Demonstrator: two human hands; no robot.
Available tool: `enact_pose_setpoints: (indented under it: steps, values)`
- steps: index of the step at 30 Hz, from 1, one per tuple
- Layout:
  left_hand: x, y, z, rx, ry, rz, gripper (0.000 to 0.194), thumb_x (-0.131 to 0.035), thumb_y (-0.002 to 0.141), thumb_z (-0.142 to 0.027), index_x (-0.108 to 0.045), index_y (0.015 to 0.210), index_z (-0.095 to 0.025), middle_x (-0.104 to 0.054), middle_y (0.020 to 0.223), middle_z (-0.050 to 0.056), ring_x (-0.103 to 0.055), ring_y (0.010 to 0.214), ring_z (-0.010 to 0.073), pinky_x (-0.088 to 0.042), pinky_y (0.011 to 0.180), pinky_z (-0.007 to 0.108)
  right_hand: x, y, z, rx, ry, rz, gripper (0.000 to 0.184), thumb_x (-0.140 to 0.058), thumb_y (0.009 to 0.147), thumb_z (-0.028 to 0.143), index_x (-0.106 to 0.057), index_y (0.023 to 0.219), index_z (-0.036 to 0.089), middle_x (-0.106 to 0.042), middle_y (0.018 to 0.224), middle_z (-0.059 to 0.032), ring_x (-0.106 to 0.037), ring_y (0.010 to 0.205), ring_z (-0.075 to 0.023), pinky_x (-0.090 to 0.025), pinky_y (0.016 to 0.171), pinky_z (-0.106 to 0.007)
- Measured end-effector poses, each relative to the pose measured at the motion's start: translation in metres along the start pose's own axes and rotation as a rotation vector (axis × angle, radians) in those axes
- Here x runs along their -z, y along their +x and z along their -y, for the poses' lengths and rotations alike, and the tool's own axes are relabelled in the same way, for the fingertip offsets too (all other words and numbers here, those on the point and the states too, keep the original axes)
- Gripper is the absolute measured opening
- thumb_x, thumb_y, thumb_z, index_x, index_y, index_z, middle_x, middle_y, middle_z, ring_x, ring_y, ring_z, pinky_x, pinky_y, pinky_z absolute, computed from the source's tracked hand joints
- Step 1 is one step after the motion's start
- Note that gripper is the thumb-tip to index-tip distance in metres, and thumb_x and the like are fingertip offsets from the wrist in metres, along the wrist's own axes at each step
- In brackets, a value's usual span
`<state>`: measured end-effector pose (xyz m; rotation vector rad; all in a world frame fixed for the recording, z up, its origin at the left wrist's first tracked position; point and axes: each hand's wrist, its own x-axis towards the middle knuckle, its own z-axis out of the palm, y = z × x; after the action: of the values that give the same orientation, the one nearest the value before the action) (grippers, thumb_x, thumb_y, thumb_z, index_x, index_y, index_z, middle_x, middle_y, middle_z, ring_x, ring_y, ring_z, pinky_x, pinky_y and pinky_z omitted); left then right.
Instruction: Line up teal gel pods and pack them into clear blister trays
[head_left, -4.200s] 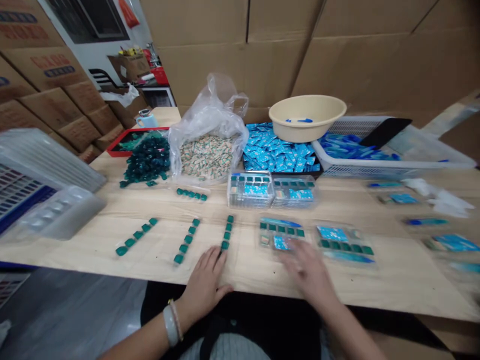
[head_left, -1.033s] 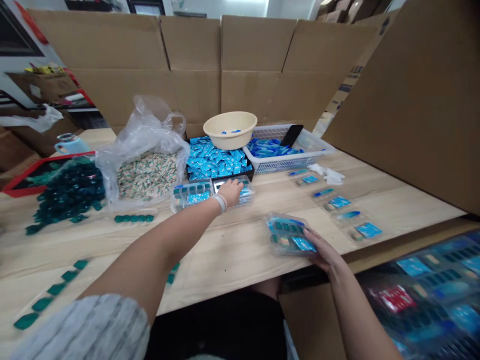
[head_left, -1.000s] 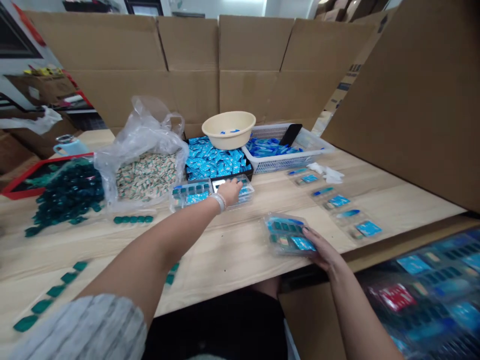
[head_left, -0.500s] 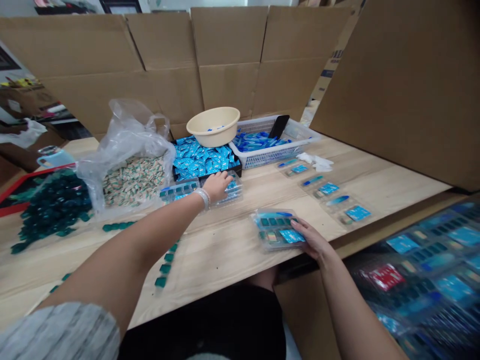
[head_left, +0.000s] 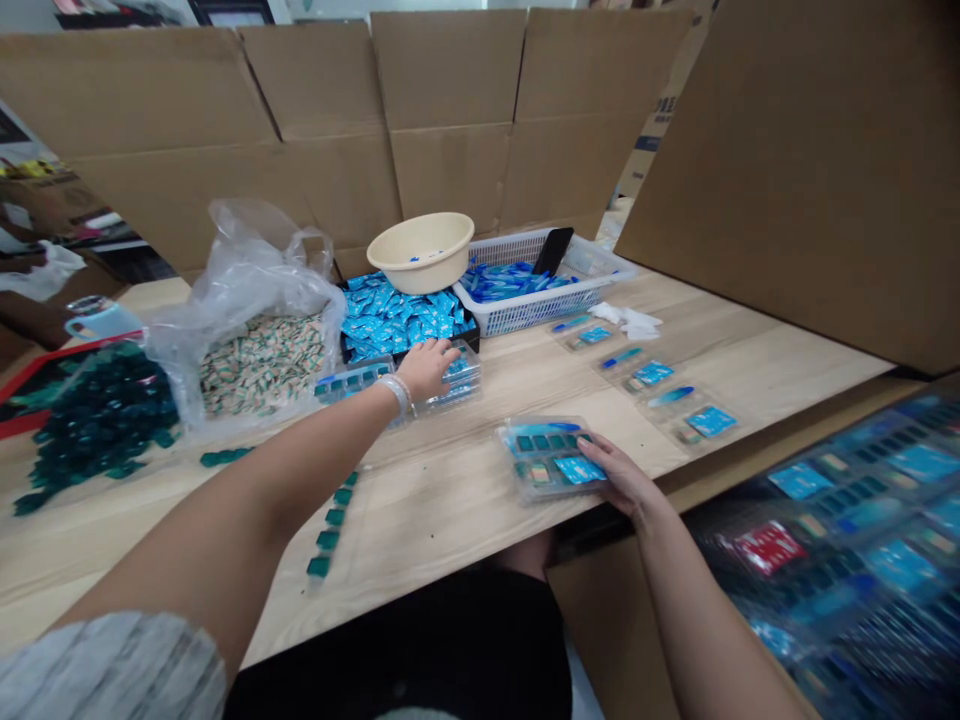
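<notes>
My left hand (head_left: 424, 370) reaches forward across the table, its fingers curled over the right-hand stack of clear plastic trays (head_left: 463, 380). Blue sachets show inside that stack, and my hand hides part of it. Beside it on the left stands another stack of filled trays (head_left: 356, 379), partly behind my wrist. At the front edge my right hand (head_left: 624, 478) grips a small stack of clear plastic trays (head_left: 544, 460) by its right side. Its top tray holds a row of green pieces, a blue pen-shaped item, a blue sachet and small beige-green pieces.
Behind are a bag of small packets (head_left: 262, 365), blue sachets (head_left: 401, 318) under a cream basin (head_left: 420, 255), and a white basket (head_left: 517, 318). Part-filled trays (head_left: 652, 375) line the right. Green pieces (head_left: 105, 410) lie left; a filled carton (head_left: 832, 540) stands lower right.
Since the oldest frame, my view has turned right. My left hand has gone from a green row to the back stack; my right hand has taken hold of filled trays. Lately both hands stay nearly still.
</notes>
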<state>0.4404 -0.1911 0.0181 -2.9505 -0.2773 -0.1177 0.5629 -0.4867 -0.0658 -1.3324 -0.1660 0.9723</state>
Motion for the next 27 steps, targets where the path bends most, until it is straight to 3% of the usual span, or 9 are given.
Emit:
enact_pose_setpoints:
  steps: [9,19,24,27]
  values:
    - [-0.005,0.0,0.002,-0.006,-0.084,0.147,0.045,-0.052,0.071,-0.033,-0.048,0.112,-0.018,-0.049,0.107,0.009,-0.046,0.095,0.0221,-0.037,0.079,0.03,-0.001,0.002,-0.001,0.018,-0.053,-0.007,0.032,-0.068,0.06,0.033,-0.057,0.089,0.022,-0.065,0.078,0.0,-0.061,0.065,-0.0146,-0.049,0.061,-0.026]
    - [-0.006,-0.001,0.004,-0.038,-0.057,0.101,0.049,-0.048,0.074,-0.031,-0.04,0.121,-0.019,-0.046,0.11,0.01,-0.044,0.095,0.0224,-0.036,0.08,0.031,0.0,0.001,-0.001,0.005,-0.024,0.006,0.033,-0.068,0.06,0.032,-0.057,0.09,0.023,-0.064,0.079,0.0005,-0.061,0.064,-0.0139,-0.049,0.06,-0.025]
    - [0.002,-0.002,-0.002,-0.074,0.008,0.137,0.055,-0.04,0.078,-0.024,-0.023,0.13,-0.028,-0.039,0.121,0.009,-0.046,0.093,0.0224,-0.036,0.073,0.03,-0.002,0.0,0.0,0.01,-0.026,0.004,0.034,-0.068,0.06,0.033,-0.058,0.09,0.022,-0.065,0.079,-0.0004,-0.061,0.065,-0.0147,-0.049,0.06,-0.026]
    - [0.005,-0.001,-0.004,-0.106,0.044,0.18,0.051,-0.036,0.079,-0.022,-0.026,0.128,-0.035,-0.028,0.131,0.007,-0.047,0.092,0.0231,-0.035,0.07,0.03,-0.003,-0.001,0.001,0.01,-0.039,0.0,0.033,-0.068,0.06,0.033,-0.057,0.09,0.023,-0.064,0.078,0.0,-0.061,0.064,-0.0146,-0.049,0.059,-0.026]
